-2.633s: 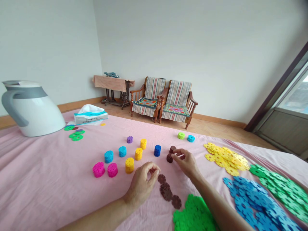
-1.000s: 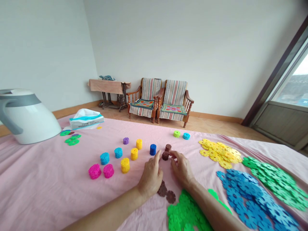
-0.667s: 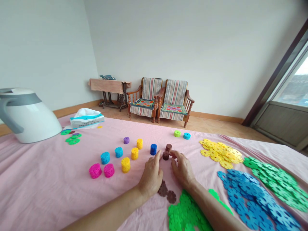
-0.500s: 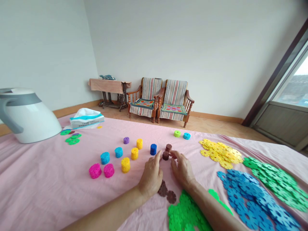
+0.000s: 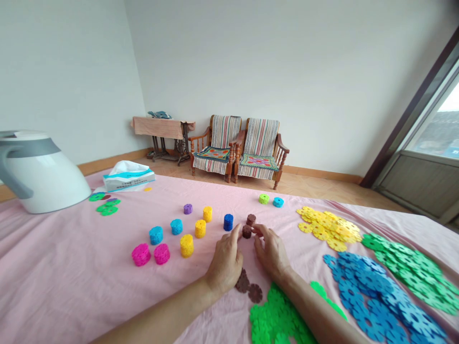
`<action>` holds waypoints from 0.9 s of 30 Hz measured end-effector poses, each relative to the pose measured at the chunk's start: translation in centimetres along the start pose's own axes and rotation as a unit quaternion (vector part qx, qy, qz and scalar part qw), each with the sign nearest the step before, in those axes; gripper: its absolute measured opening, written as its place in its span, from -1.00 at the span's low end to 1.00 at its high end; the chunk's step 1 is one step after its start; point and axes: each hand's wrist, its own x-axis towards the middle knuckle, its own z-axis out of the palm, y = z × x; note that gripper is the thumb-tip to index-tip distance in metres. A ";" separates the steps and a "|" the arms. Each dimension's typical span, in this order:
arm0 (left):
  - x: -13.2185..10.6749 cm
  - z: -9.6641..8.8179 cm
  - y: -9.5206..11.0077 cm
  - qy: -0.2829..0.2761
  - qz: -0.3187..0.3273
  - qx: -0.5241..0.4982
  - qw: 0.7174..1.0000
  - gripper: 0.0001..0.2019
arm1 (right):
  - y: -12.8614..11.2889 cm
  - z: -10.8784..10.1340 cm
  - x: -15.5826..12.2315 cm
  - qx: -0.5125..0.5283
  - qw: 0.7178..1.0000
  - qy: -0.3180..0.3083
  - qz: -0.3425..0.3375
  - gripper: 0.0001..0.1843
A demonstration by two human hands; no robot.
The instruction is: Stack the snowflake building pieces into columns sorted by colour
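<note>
Brown snowflake-disc stack [image 5: 246, 231] framed by both hands

The stack stands upright at mid-scene on a pink cloth [image 5: 118, 243], directly on the near side of a second brown stack [image 5: 251, 220]; whether the two touch cannot be told. On its left, the left hand [image 5: 226, 263] points a straight index finger toward it, with the thumb apart and nothing visible between them. On its right, the right hand [image 5: 270, 251] is loosely curved, with its fingertips at or just beside the stack's edge; nothing shows in its pinch, and actual contact is unclear. The step in hand appears to be steadying and aligning these discs. It is best done with light, equal fingertip pressure from both sides, kept low, since a push from one side alone would probably shear the upper discs or drive the column into its neighbour. The dark blue stack [image 5: 228, 222], a little farther left, calls for care with the left index finger. Loose brown discs [image 5: 255, 293] lie nearer, partly hidden by the left hand, and the bright green disc pile [image 5: 278, 317] lies beneath the right forearm, which should stay raised to avoid scattering it.
</note>
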 end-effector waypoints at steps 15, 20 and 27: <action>0.2 -1.9 0.9 0.114 -0.064 -0.144 0.981 -0.65 | -1.9 -4.5 1.4 0.053 0.983 -0.177 0.021 -0.85; 0.8 -2.1 0.3 0.108 -0.136 -0.196 0.965 -0.75 | -4.0 -7.1 0.4 0.061 0.907 -0.415 -0.036 -0.79; 0.9 -2.0 0.2 0.099 -0.147 -0.213 0.961 -0.77 | -4.8 -5.5 -0.6 0.010 0.917 -0.393 -0.062 -0.65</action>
